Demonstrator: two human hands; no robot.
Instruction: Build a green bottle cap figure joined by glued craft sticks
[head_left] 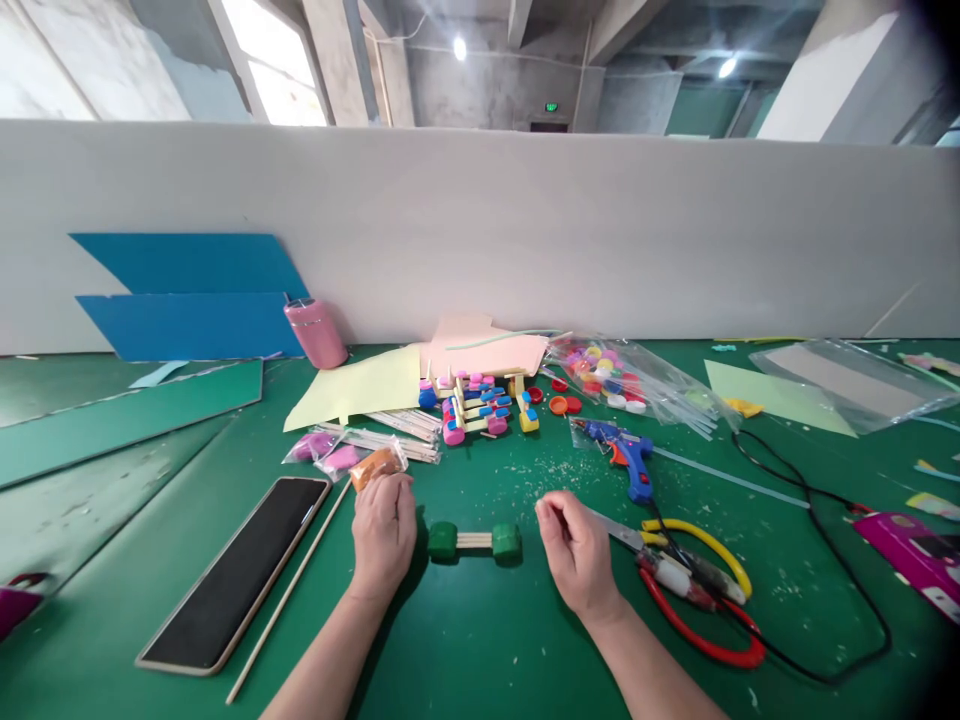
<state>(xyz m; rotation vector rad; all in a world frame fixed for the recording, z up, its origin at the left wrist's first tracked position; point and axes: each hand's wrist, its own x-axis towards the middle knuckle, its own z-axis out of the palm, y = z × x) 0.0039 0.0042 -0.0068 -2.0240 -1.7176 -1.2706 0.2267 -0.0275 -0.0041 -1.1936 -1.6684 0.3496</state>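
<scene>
My left hand (384, 528) rests on the table as a loose fist, knuckles up. It is nearest to a packet of orange clay (377, 466), which lies just past its fingers; whether they touch, I cannot tell. Between my hands lies a small dumbbell-shaped piece, with green ends (442, 541) joined by several thin wooden sticks (474, 541). Neither hand touches it. On its other side, my right hand (576, 552) is curled closed, thumb against the forefinger, with nothing visible in it. Scissors (626, 532) lie beside that hand, their blade tip hidden behind it.
A phone (240, 570) and a wooden stick (289, 590) lie left. Ahead are small pink and blue stick models (476, 405), bottle caps (559, 404) and bagged caps (600, 370). A blue glue gun (626, 455), its black cable (840, 680) and red-yellow pliers (701, 640) lie right.
</scene>
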